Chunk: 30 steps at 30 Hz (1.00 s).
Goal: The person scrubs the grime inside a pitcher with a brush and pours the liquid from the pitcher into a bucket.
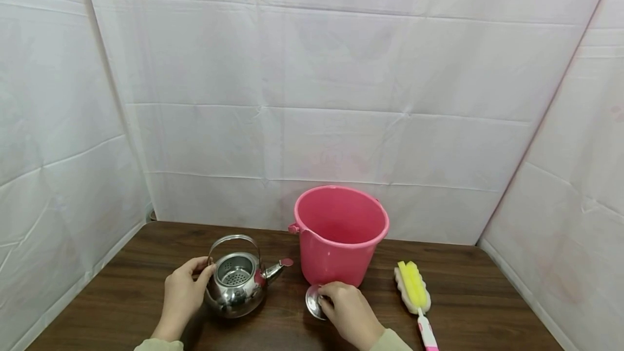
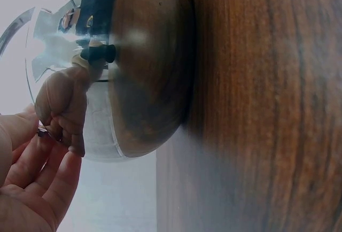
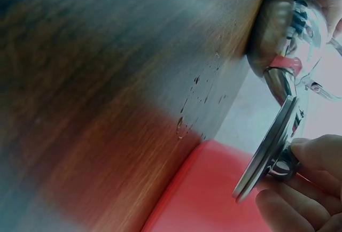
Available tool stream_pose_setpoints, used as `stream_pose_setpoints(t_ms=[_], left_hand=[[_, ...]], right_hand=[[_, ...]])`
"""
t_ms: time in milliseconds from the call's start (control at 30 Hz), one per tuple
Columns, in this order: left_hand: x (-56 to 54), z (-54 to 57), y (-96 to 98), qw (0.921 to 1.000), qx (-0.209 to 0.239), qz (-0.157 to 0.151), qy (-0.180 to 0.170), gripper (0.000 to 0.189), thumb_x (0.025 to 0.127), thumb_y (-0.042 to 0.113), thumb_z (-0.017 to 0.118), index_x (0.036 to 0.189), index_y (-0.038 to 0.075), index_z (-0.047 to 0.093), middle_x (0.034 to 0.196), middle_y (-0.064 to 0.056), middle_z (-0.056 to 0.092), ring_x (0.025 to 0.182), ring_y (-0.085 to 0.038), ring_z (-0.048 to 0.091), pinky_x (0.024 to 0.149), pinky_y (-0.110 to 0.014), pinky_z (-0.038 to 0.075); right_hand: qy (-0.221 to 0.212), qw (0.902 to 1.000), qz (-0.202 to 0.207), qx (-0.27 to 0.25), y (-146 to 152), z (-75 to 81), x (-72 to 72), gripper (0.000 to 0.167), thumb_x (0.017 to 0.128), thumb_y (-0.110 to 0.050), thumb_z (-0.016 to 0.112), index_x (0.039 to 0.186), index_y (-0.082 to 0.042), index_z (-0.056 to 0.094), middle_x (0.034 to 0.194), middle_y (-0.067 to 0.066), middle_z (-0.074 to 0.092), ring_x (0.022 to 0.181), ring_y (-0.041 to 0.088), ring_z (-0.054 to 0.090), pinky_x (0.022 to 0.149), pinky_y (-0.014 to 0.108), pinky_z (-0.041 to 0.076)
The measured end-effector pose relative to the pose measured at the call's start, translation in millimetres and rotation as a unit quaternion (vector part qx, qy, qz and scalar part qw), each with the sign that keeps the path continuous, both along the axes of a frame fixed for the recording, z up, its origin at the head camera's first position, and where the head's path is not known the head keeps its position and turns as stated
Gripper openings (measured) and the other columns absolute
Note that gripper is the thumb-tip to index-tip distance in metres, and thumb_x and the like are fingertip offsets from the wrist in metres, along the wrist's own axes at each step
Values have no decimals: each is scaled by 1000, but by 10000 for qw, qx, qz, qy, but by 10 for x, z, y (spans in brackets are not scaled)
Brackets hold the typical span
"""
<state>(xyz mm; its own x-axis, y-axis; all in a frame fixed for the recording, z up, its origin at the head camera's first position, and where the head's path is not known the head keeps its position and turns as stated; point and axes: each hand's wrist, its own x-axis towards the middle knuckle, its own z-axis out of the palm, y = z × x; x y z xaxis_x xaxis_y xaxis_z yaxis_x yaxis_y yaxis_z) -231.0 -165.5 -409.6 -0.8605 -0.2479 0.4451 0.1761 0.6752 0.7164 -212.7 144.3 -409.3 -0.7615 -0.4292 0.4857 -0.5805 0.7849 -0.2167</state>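
Observation:
A shiny steel teapot (image 1: pixel 236 292) stands lidless on the table, its strainer (image 1: pixel 235 272) showing inside and its hoop handle upright. A red cap (image 1: pixel 286 262) covers the tip of its spout. My left hand (image 1: pixel 187 292) pinches the teapot at the foot of the handle, thumb and fingertips meeting there in the left wrist view. In front of the pink bucket, my right hand (image 1: pixel 348 310) holds the round steel lid (image 1: pixel 314 302) by its knob (image 3: pixel 283 167). The right wrist view has the lid tilted on edge, raised off the tabletop.
The pink bucket (image 1: pixel 336 261) stands behind my right hand. A bottle brush (image 1: pixel 414 288) with a yellow and white sponge head lies to the right. Water drops (image 3: pixel 180 125) dot the wooden table (image 1: pixel 127 297). White sheeting (image 1: pixel 331 96) encloses the back and sides.

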Motion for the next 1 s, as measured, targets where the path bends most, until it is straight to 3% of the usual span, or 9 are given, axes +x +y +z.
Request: stream_pose_setpoints(t_ms=[367, 733, 1000], left_hand=[[1, 4, 0, 10000, 12, 38, 11, 20, 87, 13, 66, 102, -1, 69, 93, -16, 72, 87, -30, 69, 71, -38, 53], [8, 7, -5, 10000, 35, -27, -23, 22, 88, 12, 66, 103, -2, 69, 95, -17, 72, 87, -32, 69, 71, -41, 54], [-3, -1, -7, 10000, 47, -23, 4, 21, 87, 12, 66, 102, -2, 69, 94, -17, 72, 87, -31, 68, 70, -38, 53]], right_hand=[[-37, 10000, -71, 52, 64, -2, 15, 10, 80, -7, 71, 89, -7, 74, 86, 0, 72, 82, 10, 67, 70, 26, 55], [-7, 9996, -264, 123, 151, -28, 32, 8, 78, -7, 73, 85, -10, 73, 82, -2, 71, 78, 10, 67, 66, 25, 54], [-298, 9988, -343, 166, 205, -28, 37, 9, 78, -9, 73, 87, -8, 74, 83, 0, 72, 78, 11, 68, 65, 25, 54]])
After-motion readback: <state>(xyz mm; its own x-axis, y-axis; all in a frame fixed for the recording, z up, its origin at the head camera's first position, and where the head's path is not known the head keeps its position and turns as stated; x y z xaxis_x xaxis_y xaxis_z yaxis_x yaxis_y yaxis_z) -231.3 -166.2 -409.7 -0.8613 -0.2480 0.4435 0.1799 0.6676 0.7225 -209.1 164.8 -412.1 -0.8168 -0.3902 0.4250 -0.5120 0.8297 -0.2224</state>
